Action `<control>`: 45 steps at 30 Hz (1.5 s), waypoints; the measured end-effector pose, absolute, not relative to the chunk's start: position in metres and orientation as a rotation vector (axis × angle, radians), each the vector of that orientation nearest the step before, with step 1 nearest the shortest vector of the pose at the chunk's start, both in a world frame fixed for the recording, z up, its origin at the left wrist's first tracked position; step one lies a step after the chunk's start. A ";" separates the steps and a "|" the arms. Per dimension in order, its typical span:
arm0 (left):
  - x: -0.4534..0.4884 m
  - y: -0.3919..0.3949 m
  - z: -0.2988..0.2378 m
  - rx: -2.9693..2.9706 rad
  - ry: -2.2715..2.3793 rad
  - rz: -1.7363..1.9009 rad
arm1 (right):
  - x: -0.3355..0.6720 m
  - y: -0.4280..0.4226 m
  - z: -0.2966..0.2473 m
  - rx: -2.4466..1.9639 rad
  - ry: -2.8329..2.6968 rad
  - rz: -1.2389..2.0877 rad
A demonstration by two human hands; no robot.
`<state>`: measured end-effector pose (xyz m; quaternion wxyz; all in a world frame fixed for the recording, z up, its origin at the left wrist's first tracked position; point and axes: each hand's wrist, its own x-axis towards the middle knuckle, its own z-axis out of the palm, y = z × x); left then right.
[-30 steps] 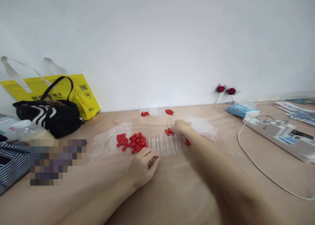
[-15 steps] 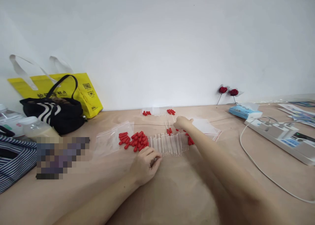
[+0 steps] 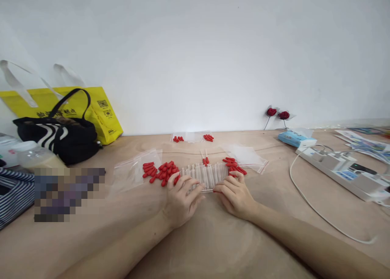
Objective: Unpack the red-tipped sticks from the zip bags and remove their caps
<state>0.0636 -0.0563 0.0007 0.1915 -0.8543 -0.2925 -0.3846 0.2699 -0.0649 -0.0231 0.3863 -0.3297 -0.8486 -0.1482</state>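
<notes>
My left hand (image 3: 183,197) and my right hand (image 3: 236,193) meet close to the near edge of a row of clear glass dropper tubes (image 3: 210,175). Between them lies a thin dropper tube (image 3: 207,191), its left end pinched in my left fingers. A red rubber bulb (image 3: 217,192), partly hidden by my right fingers, is held at the tube's right end. Loose red bulbs (image 3: 164,173) are heaped left of the row, with more red bulbs (image 3: 236,165) to its right. Beyond the row lie droppers fitted with red bulbs (image 3: 206,161).
Plastic zip bags (image 3: 134,171) lie left, and another bag (image 3: 248,157) right. A farther bag (image 3: 190,137) holds red-bulbed pieces. A power strip (image 3: 341,171) with cables and a blue tissue pack (image 3: 297,139) stand right. Bags (image 3: 57,132) and a bottle (image 3: 39,159) crowd the left.
My right hand has come back from the droppers beyond the row to beside my left hand. A tube and red bulb now show between my hands. The view has shifted slightly.
</notes>
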 end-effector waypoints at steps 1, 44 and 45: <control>0.064 -0.056 -0.001 -2.417 -0.809 -1.053 | 0.267 -0.065 -0.023 -0.815 -2.152 -0.374; 0.047 -0.059 0.008 -2.427 -1.077 -1.155 | 0.282 -0.064 -0.015 -0.983 -1.937 -0.470; 0.046 -0.056 0.011 -2.457 -1.133 -1.172 | 0.285 -0.060 -0.014 -1.037 -1.914 -0.478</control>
